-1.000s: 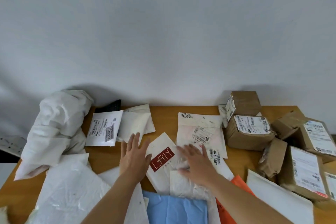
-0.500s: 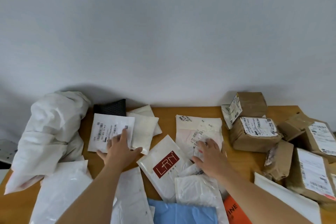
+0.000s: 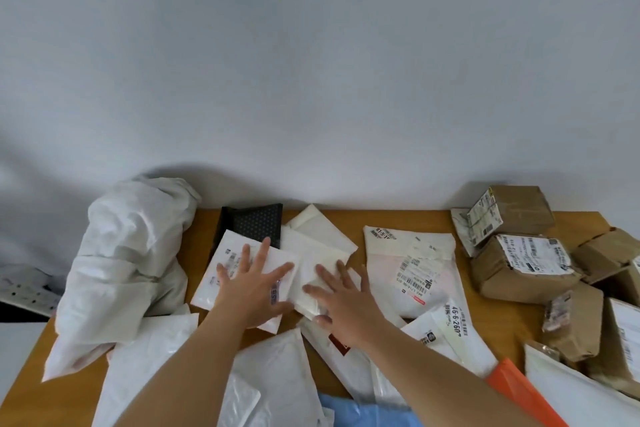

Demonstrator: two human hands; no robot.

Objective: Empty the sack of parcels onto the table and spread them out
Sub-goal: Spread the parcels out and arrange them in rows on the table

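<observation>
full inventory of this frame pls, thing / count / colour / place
sack: 1, white, crumpled, table's left
black mailer: 1, back centre-left
white mailers: several, overlapping, exact count unclear, centre and front
blue mailer: 1, front edge
orange mailer: 1, front right
cardboard boxes: at least five, brown, labelled, right side
table: 1, wooden
left hand: flat on a labelled white mailer
right hand: flat on the cream mailer beside it

sack (image 3: 124,274): 1 | brown boxes (image 3: 519,267): about 6 | flat mailers (image 3: 412,263): about 12 | hands (image 3: 256,291): 2
</observation>
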